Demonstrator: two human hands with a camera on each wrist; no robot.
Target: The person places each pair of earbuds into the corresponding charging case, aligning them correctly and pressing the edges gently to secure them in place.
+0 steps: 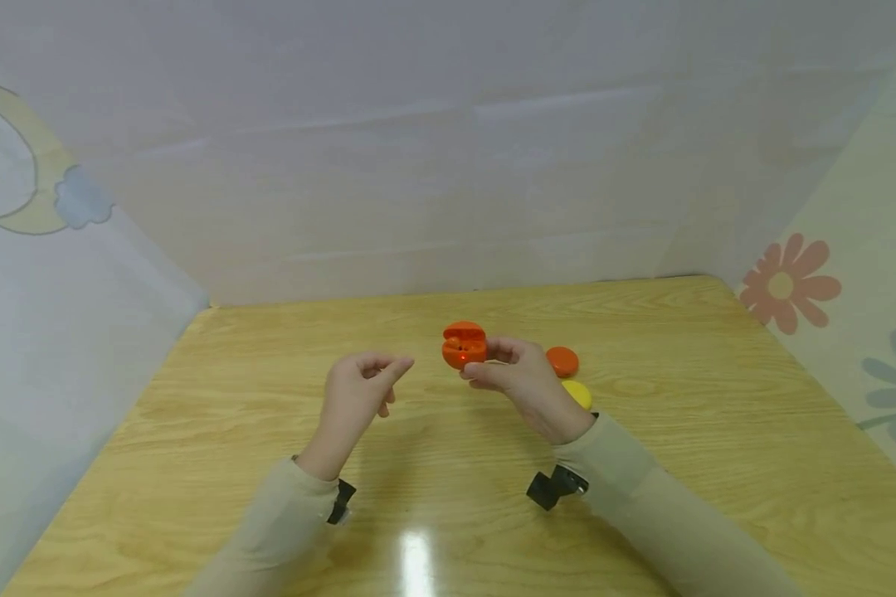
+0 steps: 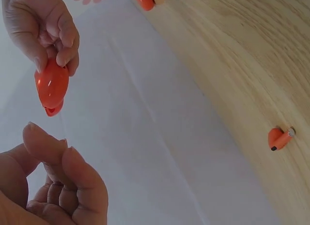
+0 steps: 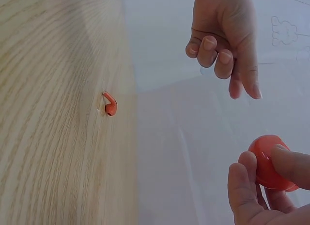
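My right hand [image 1: 518, 380] pinches an orange earbud case [image 1: 464, 345] with its lid hinged up, held above the wooden table [image 1: 717, 414]. The case also shows in the left wrist view [image 2: 51, 85] and in the right wrist view [image 3: 268, 162]. My left hand [image 1: 360, 391] hovers a little to the left of the case, thumb and index finger extended, the other fingers loosely curled, holding nothing. A single orange earbud [image 2: 280, 139] lies on the table near the far wall, also seen as the same earbud [image 3: 110, 104]. In the head view it is hidden.
A closed round orange case [image 1: 562, 361] and a yellow one [image 1: 578, 393] lie on the table just right of my right hand. Pale cloth walls with moon and flower prints enclose the table on three sides.
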